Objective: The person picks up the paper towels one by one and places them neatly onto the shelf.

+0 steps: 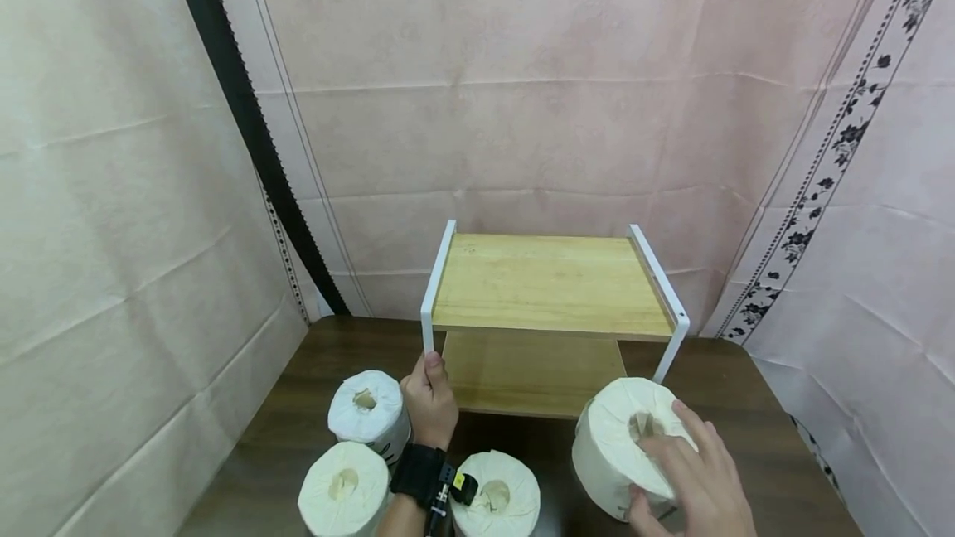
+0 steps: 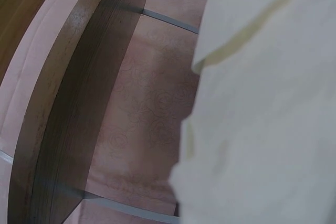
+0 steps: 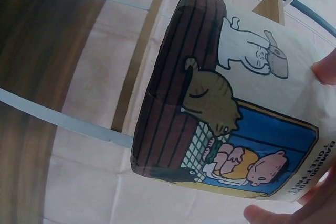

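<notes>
A two-tier shelf (image 1: 548, 284) with pale wooden boards and white side frames stands on the dark table. My left hand (image 1: 434, 400) grips its front left leg (image 1: 428, 334). In front of the shelf's right side, my right hand (image 1: 697, 479) holds a wrapped toilet paper roll (image 1: 608, 462), tilted, with fingers over its top by the core hole. Its wrapper (image 3: 236, 103) carries cartoon cats and a seated figure in the right wrist view. Close to the left wrist camera, a white wrapped surface (image 2: 262, 119) fills the right side.
Two more wrapped rolls, a rear one (image 1: 351, 408) and a front one (image 1: 328, 491), stand left of my left forearm. Another roll (image 1: 518, 504) sits just right of that wrist. Brown tabletop (image 1: 753, 421) extends rightward; pale curtains (image 1: 552, 89) hang behind.
</notes>
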Demonstrator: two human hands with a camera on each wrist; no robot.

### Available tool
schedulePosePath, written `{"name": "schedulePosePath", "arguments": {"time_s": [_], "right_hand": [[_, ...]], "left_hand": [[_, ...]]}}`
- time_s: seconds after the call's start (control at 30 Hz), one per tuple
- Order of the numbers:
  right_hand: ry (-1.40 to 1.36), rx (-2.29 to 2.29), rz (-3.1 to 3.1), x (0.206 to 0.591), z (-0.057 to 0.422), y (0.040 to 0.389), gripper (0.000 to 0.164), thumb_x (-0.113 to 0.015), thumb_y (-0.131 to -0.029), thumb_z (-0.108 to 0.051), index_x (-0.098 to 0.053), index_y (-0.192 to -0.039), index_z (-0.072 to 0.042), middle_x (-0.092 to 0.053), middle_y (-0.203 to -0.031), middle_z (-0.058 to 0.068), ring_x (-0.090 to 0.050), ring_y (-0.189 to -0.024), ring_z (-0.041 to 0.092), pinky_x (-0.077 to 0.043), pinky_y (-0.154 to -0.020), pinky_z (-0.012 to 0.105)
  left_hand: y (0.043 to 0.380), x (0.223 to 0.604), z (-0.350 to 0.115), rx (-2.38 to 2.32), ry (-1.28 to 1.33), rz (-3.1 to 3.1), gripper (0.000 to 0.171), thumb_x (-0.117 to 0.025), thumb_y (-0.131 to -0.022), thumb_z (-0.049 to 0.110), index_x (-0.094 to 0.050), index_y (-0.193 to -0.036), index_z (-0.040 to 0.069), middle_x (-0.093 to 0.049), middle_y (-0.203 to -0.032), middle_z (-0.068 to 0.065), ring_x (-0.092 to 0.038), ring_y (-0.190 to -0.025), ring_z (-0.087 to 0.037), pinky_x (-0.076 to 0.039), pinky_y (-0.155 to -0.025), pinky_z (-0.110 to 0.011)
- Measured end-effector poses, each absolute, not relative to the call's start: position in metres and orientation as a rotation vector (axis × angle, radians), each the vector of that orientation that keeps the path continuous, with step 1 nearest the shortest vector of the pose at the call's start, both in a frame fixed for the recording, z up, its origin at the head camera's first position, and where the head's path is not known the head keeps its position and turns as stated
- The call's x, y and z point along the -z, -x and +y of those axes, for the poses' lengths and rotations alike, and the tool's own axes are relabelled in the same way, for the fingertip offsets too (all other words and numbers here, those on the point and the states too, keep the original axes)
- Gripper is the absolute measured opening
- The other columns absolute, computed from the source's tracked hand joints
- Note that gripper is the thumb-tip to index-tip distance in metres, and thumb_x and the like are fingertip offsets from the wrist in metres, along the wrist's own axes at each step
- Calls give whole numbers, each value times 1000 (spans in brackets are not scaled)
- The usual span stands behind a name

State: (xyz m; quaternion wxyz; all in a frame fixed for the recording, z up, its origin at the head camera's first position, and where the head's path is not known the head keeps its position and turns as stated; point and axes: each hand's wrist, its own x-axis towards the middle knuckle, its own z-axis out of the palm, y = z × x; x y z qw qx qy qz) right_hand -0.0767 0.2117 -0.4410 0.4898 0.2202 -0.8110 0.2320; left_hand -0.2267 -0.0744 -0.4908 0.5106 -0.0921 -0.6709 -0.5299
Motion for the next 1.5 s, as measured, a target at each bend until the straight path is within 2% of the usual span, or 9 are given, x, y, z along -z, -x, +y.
{"name": "schedulePosePath", "arguments": {"time_s": [0.07,0.17,0.43,0.7,1.1,1.33,1.5], "right_hand": [[-562,-569,-1951,437,213,79,34,-55,-83,-32,-72,-99,-8,-73,-94,2,-53,-141,24,-22,-125,39],[-589,-574,-1942,432,214,81,34,-55,-82,-31,-71,-100,-7,-72,-95,1,-53,-141,23,-21,-125,34],[-656,-637,-1969,418,216,83,34,-59,-79,-27,-72,-104,-7,-71,-101,3,-50,-144,22,-31,-116,15],[-715,-670,-1929,406,219,87,32,-60,-80,-24,-71,-102,-3,-71,-100,10,-51,-143,24,-35,-116,18],[-772,-710,-1884,375,221,85,30,-63,-78,-19,-70,-99,1,-70,-97,12,-51,-142,22,-35,-120,27],[-774,-712,-1850,355,222,83,30,-62,-79,-19,-69,-97,3,-70,-97,15,-52,-141,21,-34,-120,28],[-751,-725,-1868,345,224,81,31,-63,-76,-18,-70,-98,2,-69,-101,16,-53,-141,20,-36,-118,23]], "left_hand": [[228,490,-74,1275,224,-1618,45,-54,-112,18,-48,-69,8,-37,-55,0,-29,-51,0,-21,-44,-19],[229,489,-74,1270,228,-1622,45,-53,-113,18,-48,-69,8,-38,-55,0,-30,-51,0,-22,-45,-20],[226,489,-75,1278,233,-1624,48,-50,-114,24,-49,-69,6,-39,-54,-1,-31,-50,0,-23,-44,-20],[227,487,-75,1278,230,-1624,51,-49,-115,29,-49,-69,6,-40,-54,-1,-31,-50,-1,-24,-43,-21],[225,489,-74,1281,200,-1656,54,-46,-115,37,-50,-70,6,-39,-56,3,-31,-51,0,-23,-44,-19],[225,491,-76,1317,212,-1668,52,-48,-115,33,-48,-70,7,-38,-57,5,-31,-51,-1,-23,-44,-19],[225,491,-78,1357,256,-1675,51,-47,-115,27,-44,-67,9,-34,-56,6,-28,-50,0,-22,-44,-21]]}}
